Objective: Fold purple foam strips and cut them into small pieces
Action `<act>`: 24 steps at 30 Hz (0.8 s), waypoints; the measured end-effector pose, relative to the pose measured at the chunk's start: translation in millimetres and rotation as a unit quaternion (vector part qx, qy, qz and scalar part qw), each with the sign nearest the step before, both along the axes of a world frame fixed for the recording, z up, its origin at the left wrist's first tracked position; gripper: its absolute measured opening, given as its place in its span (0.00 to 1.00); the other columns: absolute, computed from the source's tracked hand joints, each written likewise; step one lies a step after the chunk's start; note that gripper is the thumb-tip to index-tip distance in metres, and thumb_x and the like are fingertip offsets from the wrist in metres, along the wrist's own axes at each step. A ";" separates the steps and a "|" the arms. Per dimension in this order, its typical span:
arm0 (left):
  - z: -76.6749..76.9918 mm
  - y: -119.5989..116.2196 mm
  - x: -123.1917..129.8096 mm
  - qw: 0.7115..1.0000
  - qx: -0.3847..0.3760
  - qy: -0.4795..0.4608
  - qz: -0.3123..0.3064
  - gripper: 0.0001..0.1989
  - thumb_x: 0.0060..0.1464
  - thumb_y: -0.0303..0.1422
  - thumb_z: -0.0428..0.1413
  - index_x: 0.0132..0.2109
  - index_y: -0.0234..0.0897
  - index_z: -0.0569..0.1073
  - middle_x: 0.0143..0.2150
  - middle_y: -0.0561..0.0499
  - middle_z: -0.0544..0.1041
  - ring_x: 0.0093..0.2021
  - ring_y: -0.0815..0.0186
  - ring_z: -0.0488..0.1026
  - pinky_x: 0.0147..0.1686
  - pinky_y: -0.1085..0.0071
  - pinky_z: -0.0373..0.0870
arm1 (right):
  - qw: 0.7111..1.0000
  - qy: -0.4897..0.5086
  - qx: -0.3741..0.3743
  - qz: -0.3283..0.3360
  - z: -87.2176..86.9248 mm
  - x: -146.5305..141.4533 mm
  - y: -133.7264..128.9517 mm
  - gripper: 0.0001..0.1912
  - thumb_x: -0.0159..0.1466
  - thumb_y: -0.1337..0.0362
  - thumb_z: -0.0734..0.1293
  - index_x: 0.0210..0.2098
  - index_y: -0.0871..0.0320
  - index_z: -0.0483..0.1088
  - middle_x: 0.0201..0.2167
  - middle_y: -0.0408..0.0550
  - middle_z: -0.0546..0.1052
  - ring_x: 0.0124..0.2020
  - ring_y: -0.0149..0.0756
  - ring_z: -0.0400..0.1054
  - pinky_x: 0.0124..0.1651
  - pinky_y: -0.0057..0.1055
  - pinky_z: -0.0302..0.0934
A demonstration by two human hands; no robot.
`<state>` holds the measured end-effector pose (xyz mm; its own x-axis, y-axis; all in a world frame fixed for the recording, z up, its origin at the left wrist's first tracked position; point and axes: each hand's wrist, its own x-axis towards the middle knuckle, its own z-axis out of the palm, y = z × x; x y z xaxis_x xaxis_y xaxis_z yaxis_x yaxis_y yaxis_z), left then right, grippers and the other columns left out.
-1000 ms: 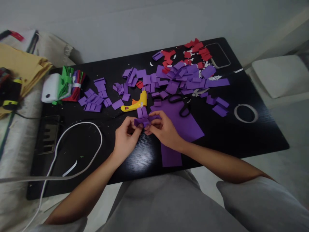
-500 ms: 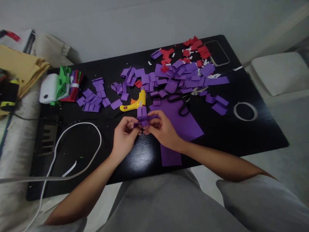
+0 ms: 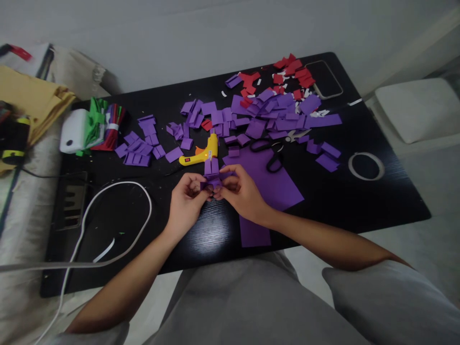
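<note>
Between my two hands is a folded purple paper piece [image 3: 212,167], made of several joined strips, held just above the black table. My left hand [image 3: 187,196] pinches its left side with thumb and fingers. From the other side my right hand [image 3: 242,194] grips the right edge, and the fingertips of both hands almost meet. My fingers cover the lower part of the piece. A yellow hot glue gun [image 3: 203,152] lies just beyond it, nozzle pointing away. Under and beside my right hand lies a purple paper sheet [image 3: 276,182], with black-handled scissors [image 3: 275,163] on its far edge.
Folded purple paper pieces [image 3: 276,112] are heaped across the back, with red paper scraps [image 3: 304,75] behind. A phone [image 3: 325,79] and a tape ring [image 3: 366,166] lie on the right. A white cable [image 3: 150,206] loops at left, near bundled pipe cleaners [image 3: 113,127].
Almost nothing differs. Both hands keep their hold on the purple piece, and the whole view has shifted very slightly.
</note>
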<state>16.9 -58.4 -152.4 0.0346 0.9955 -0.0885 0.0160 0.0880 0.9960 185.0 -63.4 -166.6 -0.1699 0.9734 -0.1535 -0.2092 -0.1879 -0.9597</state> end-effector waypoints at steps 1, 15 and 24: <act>0.1 0.1 0.0 1.000 -0.002 -0.003 0.001 0.12 0.50 0.29 0.67 0.40 0.38 0.73 0.29 0.56 0.78 0.24 0.71 0.76 0.26 0.75 0.76 | 1.000 0.000 -0.001 0.000 0.0 0.0 -0.1 0.21 0.61 0.66 0.73 0.49 0.52 0.63 0.27 0.35 0.78 0.30 0.33 0.79 0.42 0.36 0.77; 1.6 -4.8 2.5 1.000 0.017 0.018 0.014 0.10 0.53 0.29 0.65 0.40 0.38 0.73 0.30 0.55 0.78 0.27 0.69 0.78 0.29 0.73 0.77 | 1.000 -0.001 0.007 0.012 5.0 1.4 -0.4 0.15 0.62 0.64 0.73 0.45 0.51 0.65 0.27 0.36 0.79 0.30 0.33 0.80 0.39 0.33 0.77; 2.3 -4.9 2.1 0.998 0.026 0.044 0.028 0.11 0.52 0.30 0.66 0.40 0.39 0.72 0.29 0.57 0.77 0.25 0.72 0.75 0.28 0.75 0.73 | 1.000 -0.006 0.007 0.020 6.3 1.2 -0.5 0.14 0.62 0.62 0.74 0.44 0.51 0.67 0.27 0.37 0.79 0.30 0.34 0.80 0.40 0.34 0.77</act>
